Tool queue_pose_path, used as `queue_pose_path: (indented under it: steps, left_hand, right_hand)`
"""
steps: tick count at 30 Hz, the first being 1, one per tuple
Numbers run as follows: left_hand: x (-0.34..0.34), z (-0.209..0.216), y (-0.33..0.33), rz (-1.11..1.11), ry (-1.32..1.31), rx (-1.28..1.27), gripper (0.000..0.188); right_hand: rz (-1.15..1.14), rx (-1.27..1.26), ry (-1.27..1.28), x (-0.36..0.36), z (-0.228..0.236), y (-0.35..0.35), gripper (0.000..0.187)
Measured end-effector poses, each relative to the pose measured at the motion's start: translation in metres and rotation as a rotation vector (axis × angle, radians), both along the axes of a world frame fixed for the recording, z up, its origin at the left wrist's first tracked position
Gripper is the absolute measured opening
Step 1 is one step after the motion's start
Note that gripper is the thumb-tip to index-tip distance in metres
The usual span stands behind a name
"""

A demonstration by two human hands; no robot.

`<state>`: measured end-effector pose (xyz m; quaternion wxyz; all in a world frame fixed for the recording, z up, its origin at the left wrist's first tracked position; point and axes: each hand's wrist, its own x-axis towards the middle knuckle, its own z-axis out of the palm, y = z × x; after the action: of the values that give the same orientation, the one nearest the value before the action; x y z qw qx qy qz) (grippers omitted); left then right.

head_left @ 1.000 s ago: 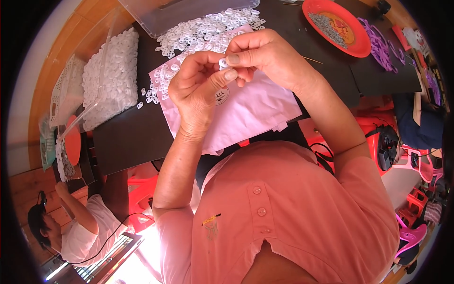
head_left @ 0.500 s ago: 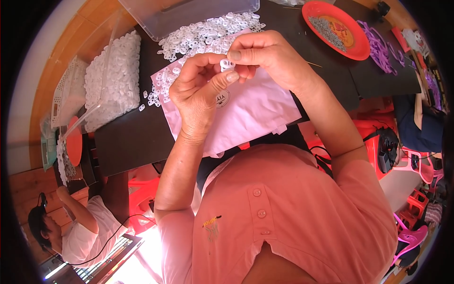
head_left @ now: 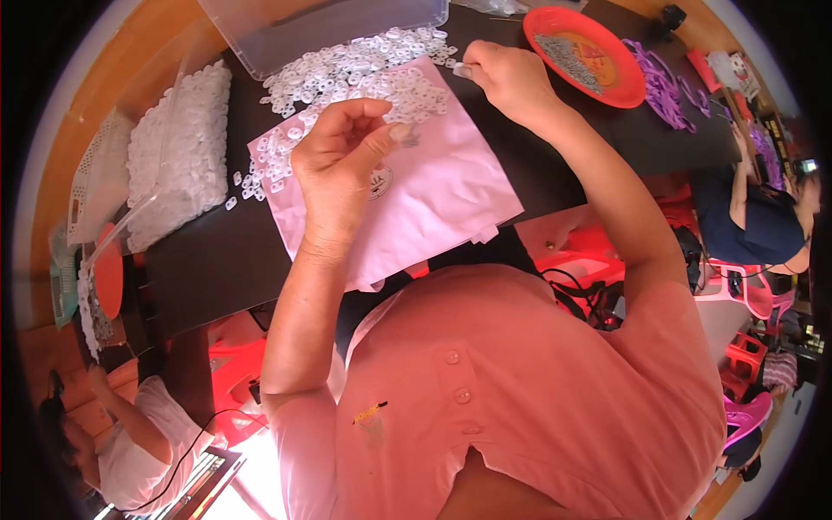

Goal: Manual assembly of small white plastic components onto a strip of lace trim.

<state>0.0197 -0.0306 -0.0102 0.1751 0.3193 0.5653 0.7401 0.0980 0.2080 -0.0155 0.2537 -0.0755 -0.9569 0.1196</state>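
My left hand point(head_left: 338, 165) hovers over a pink cloth bag point(head_left: 425, 204), its fingers curled and its thumb apart from them; nothing shows in the gap. Close to the thumb tip is a small greyish blur that I cannot make out. My right hand point(head_left: 513, 82) is out to the right, near a red plate, fingers closed on a small white plastic piece point(head_left: 464, 71). Many small white two-holed plastic pieces point(head_left: 329, 65) lie heaped on the table's far side and partly on the bag.
A clear bin point(head_left: 303, 30) stands behind the heap, and another clear container point(head_left: 178, 152) full of white pieces is at left. The red plate point(head_left: 620, 78) holds small metal springs point(head_left: 568, 62). Purple straps point(head_left: 663, 91) lie right of it. Other people sit at both sides.
My hands have parted. The right one has moved away to the right with a white piece, while the left has loosened and no longer shows the piece it held.
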Motion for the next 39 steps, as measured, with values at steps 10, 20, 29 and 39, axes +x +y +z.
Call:
queue_pose_path:
  steps: [10, 20, 29, 39]
  left_hand:
    - [0.005, 0.000, -0.002, 0.021, -0.078, -0.094, 0.015]
    - [0.015, 0.001, -0.001, 0.005, 0.006, -0.143, 0.015]
    - [0.015, -0.002, -0.001, -0.008, -0.018, -0.061, 0.014]
    - [0.015, -0.002, -0.004, -0.054, -0.011, -0.141, 0.015]
  right_hand:
    - [0.006, 0.306, -0.249, 0.001, -0.008, 0.026, 0.009]
    - [0.070, 0.246, -0.446, -0.012, 0.005, 0.033, 0.015]
    - [0.123, 0.246, -0.416, -0.007, 0.004, 0.035, 0.021]
    - [0.113, 0.286, -0.368, -0.010, 0.001, 0.035, 0.024]
